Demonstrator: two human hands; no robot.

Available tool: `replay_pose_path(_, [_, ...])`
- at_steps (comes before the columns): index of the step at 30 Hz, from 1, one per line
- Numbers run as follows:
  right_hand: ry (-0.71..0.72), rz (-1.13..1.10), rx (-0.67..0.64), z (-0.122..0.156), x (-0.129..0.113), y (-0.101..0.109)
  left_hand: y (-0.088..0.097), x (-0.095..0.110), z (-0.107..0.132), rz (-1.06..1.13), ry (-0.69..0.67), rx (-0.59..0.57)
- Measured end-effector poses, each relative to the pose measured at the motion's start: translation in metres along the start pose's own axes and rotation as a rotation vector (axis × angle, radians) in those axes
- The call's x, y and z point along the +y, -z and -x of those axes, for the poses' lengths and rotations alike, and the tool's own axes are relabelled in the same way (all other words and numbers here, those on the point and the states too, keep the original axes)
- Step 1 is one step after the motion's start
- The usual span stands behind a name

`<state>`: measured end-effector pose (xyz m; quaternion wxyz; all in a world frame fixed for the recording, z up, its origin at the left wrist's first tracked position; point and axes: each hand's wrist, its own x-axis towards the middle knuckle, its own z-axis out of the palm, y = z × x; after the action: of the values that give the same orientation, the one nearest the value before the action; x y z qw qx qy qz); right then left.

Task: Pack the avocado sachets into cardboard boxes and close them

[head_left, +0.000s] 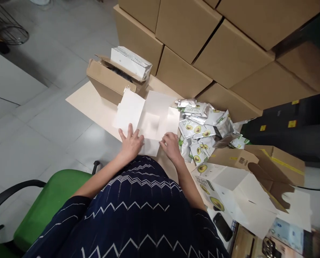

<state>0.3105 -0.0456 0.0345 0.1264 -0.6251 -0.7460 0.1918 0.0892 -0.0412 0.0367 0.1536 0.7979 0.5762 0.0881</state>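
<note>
An open white box (160,101) lies on the desk (87,102). The left hand (131,143) rests, fingers spread wide, at the box's left flap; the right hand (171,145) has fingers curled at the box's near right corner, whether pinching it I cannot tell. Packets (199,129) lie heaped right of the box, a brown carton (108,80) behind it to the left

Open carton (152,123) on table (81,98), directly before the person; left hand (131,143) on its left flap, right hand (171,145) at its near right corner. Far left of carton: cardboard box (108,80); smaller box (130,61) on or just behind it, cannot tell which. Right of carton: sachet heap (200,130). Stacked boxes (186,32) behind heap. Nearer, at right: second carton (246,197), phone (223,227) just beside it. Chair (55,197) to the person's left.
</note>
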Motion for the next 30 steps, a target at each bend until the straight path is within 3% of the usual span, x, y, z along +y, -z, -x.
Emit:
replay_pose_path(3, [-0.015, -0.063, -0.003, 0.012, 0.008, -0.006, -0.008, 0.0, 0.007, -0.015, 0.023, -0.032])
replay_pose_path(6, [-0.032, -0.146, -0.015, 0.009, 0.006, -0.022, -0.019, -0.008, 0.006, -0.002, -0.015, 0.012])
replay_pose_path(12, [-0.23, -0.436, 0.062, -0.006, -0.001, -0.056, -0.027, -0.015, -0.006, -0.01, -0.055, 0.089])
replay_pose_path(15, [-0.197, -0.434, 0.067, 0.007, -0.004, -0.051, -0.017, -0.011, 0.003, -0.047, -0.062, 0.058])
replay_pose_path(18, [-0.127, -0.347, -0.031, 0.03, -0.008, -0.032, -0.01, -0.007, 0.022, -0.081, -0.074, -0.004])
replay_pose_path(22, [-0.118, -0.323, -0.164, 0.049, -0.01, -0.014, -0.013, -0.009, 0.042, -0.116, -0.084, -0.136])
replay_pose_path(25, [-0.129, -0.537, -0.16, 0.043, 0.005, -0.017, -0.015, -0.016, 0.041, -0.168, -0.086, -0.146])
replay_pose_path(27, [-0.267, -0.657, -0.052, 0.029, 0.026, -0.025, -0.012, -0.021, 0.036, -0.211, -0.073, -0.134])
replay_pose_path(30, [-0.534, -0.458, 0.071, 0.002, 0.064, -0.039, -0.004, -0.026, 0.026, -0.265, -0.064, -0.127])
